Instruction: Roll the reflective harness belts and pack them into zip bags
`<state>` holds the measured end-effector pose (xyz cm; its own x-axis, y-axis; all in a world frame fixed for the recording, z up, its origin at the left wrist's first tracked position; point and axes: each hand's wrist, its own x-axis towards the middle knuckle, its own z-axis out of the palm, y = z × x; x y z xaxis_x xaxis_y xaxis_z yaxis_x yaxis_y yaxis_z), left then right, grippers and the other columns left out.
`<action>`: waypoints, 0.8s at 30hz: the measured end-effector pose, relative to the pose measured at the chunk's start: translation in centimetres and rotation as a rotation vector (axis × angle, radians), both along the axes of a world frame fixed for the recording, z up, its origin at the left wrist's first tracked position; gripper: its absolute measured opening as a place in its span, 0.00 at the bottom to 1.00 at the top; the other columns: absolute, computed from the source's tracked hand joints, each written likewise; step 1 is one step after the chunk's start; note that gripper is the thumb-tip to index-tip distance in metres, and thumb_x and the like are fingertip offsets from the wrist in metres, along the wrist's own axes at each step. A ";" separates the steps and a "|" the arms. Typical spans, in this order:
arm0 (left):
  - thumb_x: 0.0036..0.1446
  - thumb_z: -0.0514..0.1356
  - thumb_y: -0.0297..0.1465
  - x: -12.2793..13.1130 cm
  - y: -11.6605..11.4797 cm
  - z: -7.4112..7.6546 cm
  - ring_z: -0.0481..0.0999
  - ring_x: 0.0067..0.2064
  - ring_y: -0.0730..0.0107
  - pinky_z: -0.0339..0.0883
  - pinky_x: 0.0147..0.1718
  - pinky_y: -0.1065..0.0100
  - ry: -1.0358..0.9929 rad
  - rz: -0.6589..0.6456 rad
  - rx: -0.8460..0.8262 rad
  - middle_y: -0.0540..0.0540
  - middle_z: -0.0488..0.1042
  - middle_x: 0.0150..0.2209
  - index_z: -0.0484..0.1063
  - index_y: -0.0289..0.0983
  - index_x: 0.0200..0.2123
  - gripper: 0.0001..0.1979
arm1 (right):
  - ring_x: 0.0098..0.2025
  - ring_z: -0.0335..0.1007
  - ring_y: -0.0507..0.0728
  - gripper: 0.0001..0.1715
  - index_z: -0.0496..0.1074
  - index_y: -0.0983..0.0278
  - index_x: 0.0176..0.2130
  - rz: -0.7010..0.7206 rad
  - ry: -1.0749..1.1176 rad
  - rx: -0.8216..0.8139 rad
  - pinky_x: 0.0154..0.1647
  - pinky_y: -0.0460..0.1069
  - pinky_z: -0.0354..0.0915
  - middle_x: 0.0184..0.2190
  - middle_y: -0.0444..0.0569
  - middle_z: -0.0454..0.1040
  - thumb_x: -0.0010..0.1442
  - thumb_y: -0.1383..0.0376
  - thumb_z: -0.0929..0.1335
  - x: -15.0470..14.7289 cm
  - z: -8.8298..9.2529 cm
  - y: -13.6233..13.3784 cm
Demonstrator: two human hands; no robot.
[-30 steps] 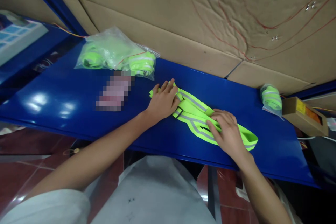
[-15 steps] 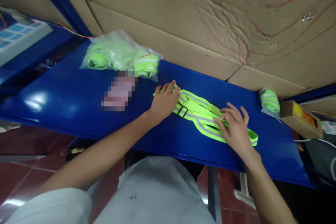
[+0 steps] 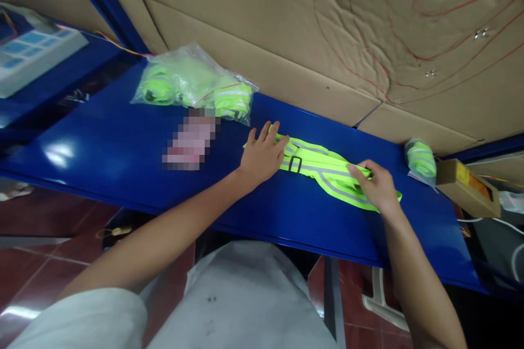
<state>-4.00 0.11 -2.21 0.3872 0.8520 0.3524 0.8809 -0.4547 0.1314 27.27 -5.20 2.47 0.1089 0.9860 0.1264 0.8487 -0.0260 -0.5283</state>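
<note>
A neon yellow-green reflective strap (image 3: 315, 167) with grey stripes and a black buckle (image 3: 295, 164) lies in folded lengths on the blue table. My left hand (image 3: 264, 155) rests flat over its left end, fingers spread. Toward the other end, my right hand (image 3: 375, 182) pinches some of the strap between thumb and fingers, and a loose loop shows below and beyond that hand. The part of the strap under my left palm is hidden.
Behind, a clear plastic bag (image 3: 196, 79) holds rolled green straps. A smaller bagged roll (image 3: 421, 161) and a cardboard box (image 3: 466, 188) stand at the right. A blurred-out pinkish item (image 3: 191, 142) lies left. A cardboard wall (image 3: 266, 38) rises behind the blue table (image 3: 110, 147).
My right hand has closed on the strap, drawing its lengths closer together and straighter. My left hand stays on the left end. The view has shifted slightly.
</note>
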 end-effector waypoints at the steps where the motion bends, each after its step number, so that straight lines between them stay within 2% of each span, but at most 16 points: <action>1: 0.70 0.47 0.28 0.0 0.1 0.0 0.56 0.74 0.40 0.55 0.66 0.34 0.007 -0.033 0.005 0.32 0.55 0.73 0.71 0.35 0.63 0.23 | 0.21 0.61 0.53 0.31 0.72 0.61 0.32 -0.004 -0.027 -0.006 0.26 0.48 0.58 0.21 0.43 0.72 0.63 0.38 0.67 -0.2 -0.5 0.1; 2: 0.69 0.46 0.26 0.0 0.2 -0.1 0.54 0.75 0.41 0.51 0.68 0.33 0.010 -0.072 0.002 0.32 0.53 0.74 0.71 0.33 0.63 0.24 | 0.20 0.62 0.53 0.30 0.72 0.61 0.35 -0.006 -0.050 0.000 0.26 0.49 0.58 0.22 0.45 0.74 0.65 0.38 0.65 -0.4 -0.9 -0.1; 4: 0.67 0.46 0.22 0.1 0.5 -0.3 0.56 0.74 0.45 0.48 0.70 0.35 0.005 -0.146 -0.030 0.33 0.57 0.73 0.70 0.32 0.64 0.26 | 0.25 0.70 0.56 0.30 0.73 0.62 0.46 0.007 -0.086 0.038 0.29 0.50 0.63 0.32 0.50 0.80 0.68 0.40 0.63 -0.6 -1.3 -1.0; 6: 0.66 0.46 0.20 0.0 0.8 -0.4 0.60 0.73 0.46 0.51 0.70 0.36 -0.005 -0.188 -0.068 0.33 0.63 0.70 0.70 0.35 0.65 0.28 | 0.38 0.79 0.62 0.33 0.69 0.63 0.58 0.087 -0.157 0.065 0.39 0.53 0.69 0.47 0.57 0.81 0.70 0.42 0.62 -0.3 -1.3 -2.4; 8: 0.65 0.47 0.21 -0.1 1.0 -0.3 0.63 0.71 0.45 0.54 0.68 0.36 -0.002 -0.204 -0.077 0.35 0.66 0.68 0.70 0.39 0.65 0.28 | 0.51 0.78 0.67 0.38 0.64 0.63 0.65 0.213 -0.301 0.055 0.51 0.58 0.69 0.55 0.59 0.78 0.70 0.42 0.63 0.6 -1.1 -3.9; 10: 0.66 0.47 0.22 -0.3 1.1 -0.2 0.66 0.69 0.45 0.55 0.66 0.36 0.019 -0.213 -0.057 0.35 0.68 0.67 0.72 0.41 0.63 0.27 | 0.56 0.75 0.68 0.37 0.67 0.62 0.64 0.315 -0.469 0.050 0.57 0.62 0.66 0.56 0.59 0.77 0.69 0.41 0.64 1.9 -1.1 -5.2; 12: 0.68 0.47 0.24 -0.5 1.2 0.0 0.68 0.67 0.45 0.58 0.64 0.37 0.048 -0.216 -0.033 0.36 0.69 0.65 0.72 0.42 0.62 0.25 | 0.56 0.75 0.67 0.31 0.73 0.62 0.58 0.342 -0.572 0.063 0.57 0.61 0.66 0.54 0.58 0.78 0.71 0.44 0.64 3.5 -1.2 -6.1; 15: 0.69 0.48 0.28 -0.8 1.2 0.1 0.68 0.66 0.45 0.63 0.59 0.39 0.066 -0.223 -0.009 0.37 0.70 0.64 0.70 0.44 0.63 0.23 | 0.47 0.79 0.64 0.27 0.78 0.63 0.48 0.289 -0.568 0.016 0.46 0.54 0.68 0.45 0.55 0.82 0.74 0.47 0.60 5.8 -1.2 -6.6; 17: 0.69 0.48 0.28 -0.8 1.2 0.1 0.67 0.66 0.45 0.64 0.58 0.39 0.060 -0.229 -0.013 0.36 0.69 0.64 0.70 0.44 0.63 0.23 | 0.38 0.80 0.61 0.29 0.79 0.61 0.43 0.231 -0.521 -0.049 0.36 0.50 0.65 0.36 0.52 0.82 0.74 0.46 0.59 7.2 -0.8 -6.5; 19: 0.69 0.48 0.28 -0.8 1.1 0.2 0.67 0.66 0.44 0.65 0.57 0.39 0.066 -0.230 -0.023 0.34 0.69 0.63 0.70 0.43 0.63 0.24 | 0.32 0.78 0.60 0.30 0.79 0.60 0.42 0.193 -0.508 -0.067 0.31 0.50 0.61 0.32 0.49 0.81 0.73 0.43 0.60 8.2 -0.1 -6.2; 22: 0.69 0.49 0.28 -0.6 1.0 0.3 0.67 0.66 0.44 0.65 0.57 0.40 0.078 -0.217 -0.029 0.34 0.69 0.64 0.71 0.42 0.63 0.23 | 0.37 0.79 0.61 0.28 0.79 0.61 0.44 0.173 -0.591 0.046 0.34 0.50 0.61 0.39 0.51 0.83 0.72 0.44 0.62 8.9 0.5 -5.3; 24: 0.69 0.48 0.28 -0.6 0.9 0.4 0.67 0.67 0.45 0.65 0.57 0.41 0.085 -0.205 -0.029 0.35 0.69 0.64 0.71 0.43 0.62 0.23 | 0.43 0.78 0.62 0.26 0.78 0.62 0.50 0.213 -0.660 0.098 0.40 0.52 0.63 0.44 0.54 0.82 0.74 0.48 0.61 9.0 0.1 -4.8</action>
<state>-4.56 1.04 -1.83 0.5808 0.7614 0.2880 0.7787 -0.6228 0.0763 36.25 -9.97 2.60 -0.2156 0.9580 0.1893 0.9742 0.1978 0.1084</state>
